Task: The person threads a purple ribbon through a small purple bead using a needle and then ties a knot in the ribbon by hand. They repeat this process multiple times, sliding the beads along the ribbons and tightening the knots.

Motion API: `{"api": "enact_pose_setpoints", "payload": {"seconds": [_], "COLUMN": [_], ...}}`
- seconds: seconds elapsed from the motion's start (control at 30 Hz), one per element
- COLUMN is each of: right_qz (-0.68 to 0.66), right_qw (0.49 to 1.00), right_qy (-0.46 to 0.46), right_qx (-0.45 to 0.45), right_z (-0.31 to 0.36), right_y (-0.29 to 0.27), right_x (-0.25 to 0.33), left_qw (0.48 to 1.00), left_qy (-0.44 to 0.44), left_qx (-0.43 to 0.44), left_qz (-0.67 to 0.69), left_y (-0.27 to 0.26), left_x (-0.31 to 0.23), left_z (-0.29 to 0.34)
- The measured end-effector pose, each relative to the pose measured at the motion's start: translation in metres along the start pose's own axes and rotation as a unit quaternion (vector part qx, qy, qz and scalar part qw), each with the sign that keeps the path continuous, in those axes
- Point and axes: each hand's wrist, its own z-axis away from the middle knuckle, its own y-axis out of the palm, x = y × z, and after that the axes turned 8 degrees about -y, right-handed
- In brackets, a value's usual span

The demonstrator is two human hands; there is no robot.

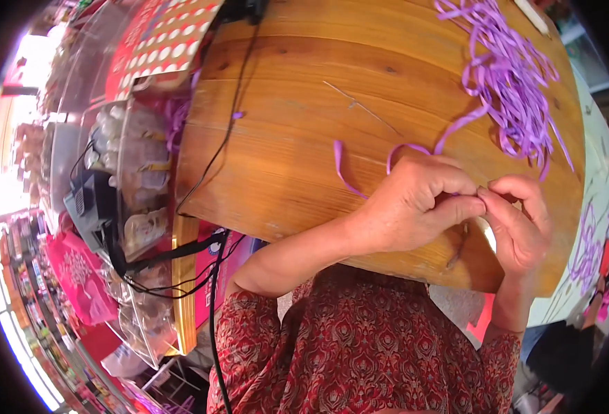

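Observation:
Close together over the near right part of the wooden table point(297, 165), my two hands meet at the fingertips. My left hand point(422, 200) is closed in a pinch on a purple ribbon point(449, 131), which runs from the pile and passes behind the hand; a loose end hangs out on its left side. Thumb and forefinger of my right hand point(522, 217) pinch at the same spot, where a little purple shows. The fingers cover most of what they work on. A tangled pile of purple ribbon point(508, 83) lies beyond the hands at the far right.
A thin metal rod point(363, 107) lies mid-table, and a slim dark tool point(456, 248) sits below my hands. A black cable point(225, 145) crosses the table's left side, near clear plastic bins point(146, 145). At right stands a pale table point(581, 228); a person in dark clothes point(563, 359) is nearby.

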Motion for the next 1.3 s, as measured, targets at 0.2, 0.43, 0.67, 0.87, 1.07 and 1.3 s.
{"api": "enact_pose_setpoints", "payload": {"seconds": [0.2, 0.43, 0.67, 0.87, 1.07, 1.3], "right_qz": [-0.113, -0.538, -0.407, -0.329, -0.294, -0.412], "right_qw": [0.993, 0.796, 0.814, 0.915, 0.931, 0.898], "right_qy": [0.002, 0.229, 0.348, 0.192, 0.045, 0.021], "right_qx": [0.047, 0.157, 0.226, 0.131, 0.212, 0.155], "right_z": [-0.043, -0.072, -0.125, -0.176, -0.213, -0.247], "right_y": [0.016, 0.058, 0.059, 0.115, 0.246, 0.314], "right_x": [0.007, 0.03, 0.037, 0.02, 0.052, 0.045], "left_qw": [0.99, 0.918, 0.803, 0.689, 0.644, 0.582], "left_qy": [-0.012, 0.106, 0.298, 0.235, 0.001, -0.185], "left_qx": [-0.033, -0.22, -0.436, -0.684, -0.608, -0.483], "left_qz": [0.139, 0.312, 0.276, -0.05, -0.465, -0.627], "left_y": [-0.016, -0.068, -0.169, -0.199, -0.227, -0.256], "left_x": [-0.032, -0.063, -0.078, -0.07, -0.03, -0.001], "left_z": [0.016, 0.041, 0.075, 0.093, 0.089, 0.101]}}
